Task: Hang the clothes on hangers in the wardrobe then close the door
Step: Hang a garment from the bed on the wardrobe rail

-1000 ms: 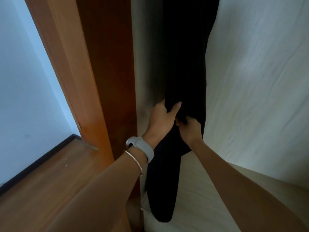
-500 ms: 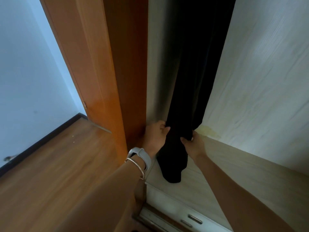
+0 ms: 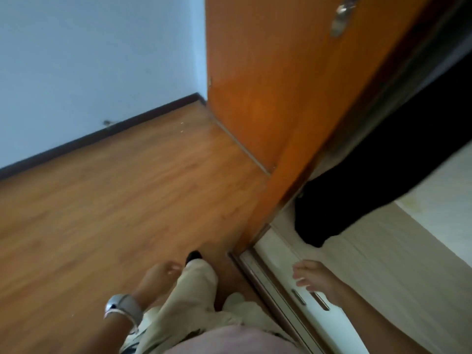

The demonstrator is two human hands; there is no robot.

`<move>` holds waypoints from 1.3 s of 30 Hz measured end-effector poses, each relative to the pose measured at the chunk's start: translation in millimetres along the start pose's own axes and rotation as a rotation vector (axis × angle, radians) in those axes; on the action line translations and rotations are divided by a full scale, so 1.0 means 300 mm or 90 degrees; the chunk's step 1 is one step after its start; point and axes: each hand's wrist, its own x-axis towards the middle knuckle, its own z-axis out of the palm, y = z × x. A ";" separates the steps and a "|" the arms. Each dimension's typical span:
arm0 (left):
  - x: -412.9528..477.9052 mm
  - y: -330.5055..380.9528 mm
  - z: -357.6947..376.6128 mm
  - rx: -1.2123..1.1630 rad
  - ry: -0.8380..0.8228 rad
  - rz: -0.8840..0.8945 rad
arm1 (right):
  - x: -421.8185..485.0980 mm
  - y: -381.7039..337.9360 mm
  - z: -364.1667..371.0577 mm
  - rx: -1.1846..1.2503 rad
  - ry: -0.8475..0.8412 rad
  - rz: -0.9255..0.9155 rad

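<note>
Black garment [image 3: 378,172] hangs free inside the wardrobe beside its open door [image 3: 268,80]; left hand [image 3: 159,275] and right hand [image 3: 315,277], grips loose and empty, presumably freed for closing.

The whole view is motion-blurred. The black garment [image 3: 378,175] runs off the right edge, its hanger unseen; the orange door [image 3: 268,85] hides its left side.

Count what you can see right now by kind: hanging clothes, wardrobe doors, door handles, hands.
Hanging clothes: 1, black garment
Wardrobe doors: 1, orange door
Door handles: 1, metal handle
Hands: 2, left hand and right hand, both empty
Total: 5
</note>
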 end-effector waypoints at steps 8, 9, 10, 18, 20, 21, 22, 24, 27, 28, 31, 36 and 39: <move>0.015 -0.441 -0.175 -0.405 0.071 -0.264 | 0.113 -0.141 0.285 -0.149 -0.026 0.085; 0.051 -0.495 -0.198 -0.406 0.072 -0.280 | 0.133 -0.179 0.327 -0.159 -0.014 0.092; 0.088 -0.545 -0.232 -0.415 0.076 -0.286 | 0.148 -0.221 0.373 -0.181 -0.001 0.098; 0.105 -0.671 -0.646 -0.659 0.233 -0.286 | 0.235 -0.859 0.794 -0.450 -0.099 -0.025; 0.077 -0.759 -0.685 -0.705 0.274 -0.321 | 0.257 -1.059 0.932 -0.500 -0.114 -0.118; 0.061 -0.805 -0.687 -0.733 0.294 -0.346 | 0.269 -1.150 1.008 -0.512 -0.118 -0.161; 0.034 -0.846 -0.684 -0.758 0.314 -0.380 | 0.267 -1.244 1.093 -0.511 -0.120 -0.198; -0.026 -0.906 -0.669 -0.817 0.343 -0.432 | 0.254 -1.399 1.269 -0.502 -0.140 -0.227; -0.096 -0.991 -0.633 -0.919 0.377 -0.497 | 0.217 -1.566 1.539 -0.559 -0.201 -0.270; -0.109 -1.017 -0.626 -0.961 0.387 -0.519 | 0.211 -1.601 1.623 -0.593 -0.220 -0.283; -0.115 -1.119 -0.638 -1.084 0.430 -0.584 | 0.206 -1.665 1.885 -0.696 -0.263 -0.291; -0.106 -1.316 -0.826 -1.247 0.531 -0.635 | 0.161 -1.776 2.341 -0.894 -0.295 -0.278; -0.175 -1.430 -1.001 -1.283 0.644 -0.622 | 0.031 -1.833 2.653 -0.997 -0.326 -0.308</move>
